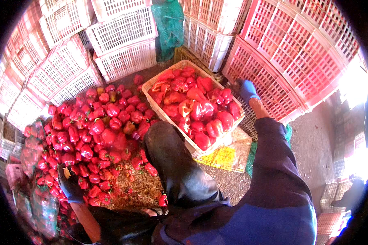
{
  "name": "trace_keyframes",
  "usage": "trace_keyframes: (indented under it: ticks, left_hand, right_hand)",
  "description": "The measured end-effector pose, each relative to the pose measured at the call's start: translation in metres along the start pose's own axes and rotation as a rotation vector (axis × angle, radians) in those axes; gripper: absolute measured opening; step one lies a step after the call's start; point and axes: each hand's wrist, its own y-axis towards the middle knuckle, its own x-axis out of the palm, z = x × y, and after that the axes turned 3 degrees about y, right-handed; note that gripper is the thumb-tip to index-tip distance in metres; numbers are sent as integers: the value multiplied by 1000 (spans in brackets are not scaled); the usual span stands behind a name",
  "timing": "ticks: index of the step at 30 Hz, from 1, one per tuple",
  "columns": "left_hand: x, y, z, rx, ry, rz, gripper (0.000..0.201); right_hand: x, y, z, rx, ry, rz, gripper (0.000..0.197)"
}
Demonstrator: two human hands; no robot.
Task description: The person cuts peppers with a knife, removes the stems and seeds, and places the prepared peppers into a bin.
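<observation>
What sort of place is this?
Probably a produce sorting or packing area: a big heap of red peppers, an open crate filled with more, and stacks of slatted crates around them.

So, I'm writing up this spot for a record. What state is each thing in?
Loose peppers: heaped, mostly red and whole
Tub: uncovered, filled with peppers, some torn open
Plastic crates: stacked
Green netting: bunched
Mesh sacking: red peppers showing through
Left hand: gloved, by the loose peppers, grip unclear
Right hand: gloved, beside the tub, grip unclear
</observation>
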Motion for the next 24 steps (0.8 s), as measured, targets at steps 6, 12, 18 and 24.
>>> trace_keyframes:
  ticks: [6,12,18,24]
  left_hand:
    - [44,11,-25,-18,-164,-63,30]
    - [-16,17,-40,-45,-90,-191,37]
    - [3,-31,70,-151,-329,58,35]
    - [-97,-129,118,-93,-383,392,25]
  right_hand:
    - [86,9,83,248,200,329,52]
    - [93,-18,10,-39,69,146,41]
    - [123,-17,3,16,-93,-43,35]
    - [120,-9,126,-28,371,141,53]
